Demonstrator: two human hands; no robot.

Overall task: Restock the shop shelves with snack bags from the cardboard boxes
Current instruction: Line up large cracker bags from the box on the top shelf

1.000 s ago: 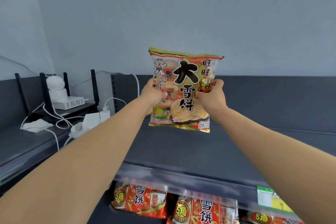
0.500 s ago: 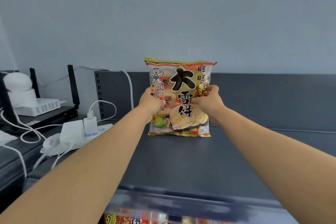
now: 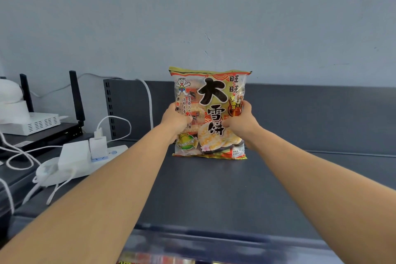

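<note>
Yellow and red, the bag (image 3: 211,113) stands upright near the back of the grey shelf (image 3: 214,195), with its bottom seam down on the shelf top as far as the view shows. The left hand (image 3: 174,121) grips its edge at 9 o'clock and the right hand (image 3: 243,123) grips its edge at 3 o'clock, both about mid-height. Each thumb is curled onto the printed front. The other fingers wrap behind the bag and are hidden. The bag sits between the two hands, its top seam above them and its lower third below them.

At 12 o'clock from the bag is the shelf's low back panel (image 3: 310,109), with the pale wall (image 3: 192,17) above it. Whether the bag touches the panel cannot be told. Toward 3 o'clock the shelf top runs bare to the picture's edge. Toward 6 o'clock it runs bare between the forearms to the front lip (image 3: 214,240), below which some packets (image 3: 154,260) show as a blur.

At 9 o'clock a white cable (image 3: 150,105) hangs beside a slotted upright (image 3: 110,109). Farther out, near 8 o'clock, a white power strip (image 3: 107,154) with plugged chargers lies at the shelf's left end, well apart from the bag. Beyond it is a router (image 3: 42,122) with black aerials.
</note>
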